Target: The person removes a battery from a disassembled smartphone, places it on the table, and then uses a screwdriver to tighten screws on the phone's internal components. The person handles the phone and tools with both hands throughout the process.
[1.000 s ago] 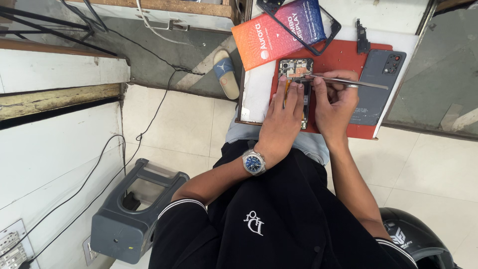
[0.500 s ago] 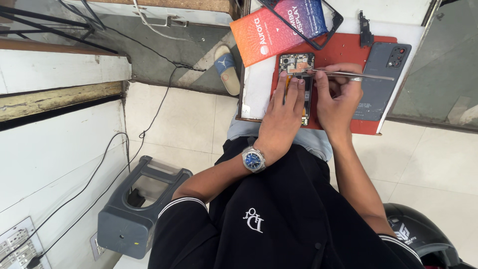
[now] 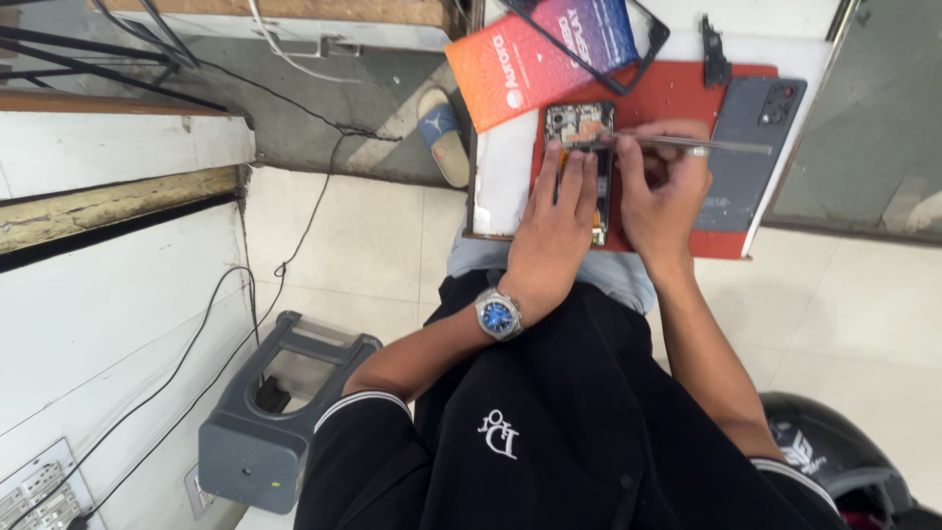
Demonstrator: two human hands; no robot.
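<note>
Little is changing since the earlier frames: only the view is drifting slightly, while both hands are staying on the opened phone (image 3: 581, 157), which is lying on the red mat (image 3: 677, 93) on the bench (image 3: 502, 182). The left hand (image 3: 554, 231) is pressing its fingers flat on the phone, steadying it. The right hand (image 3: 659, 191) is pinching tweezers (image 3: 677, 144), their tips reaching left over the phone's far end.

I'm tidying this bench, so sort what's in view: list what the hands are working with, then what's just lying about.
In use:
- opened phone, steadied by the left hand
- metal tweezers, pinched in the right hand
- red work mat under the phone

Lying about:
- grey phone back cover
- orange box
- screen frame
- sandal on the floor
- grey stool
</note>
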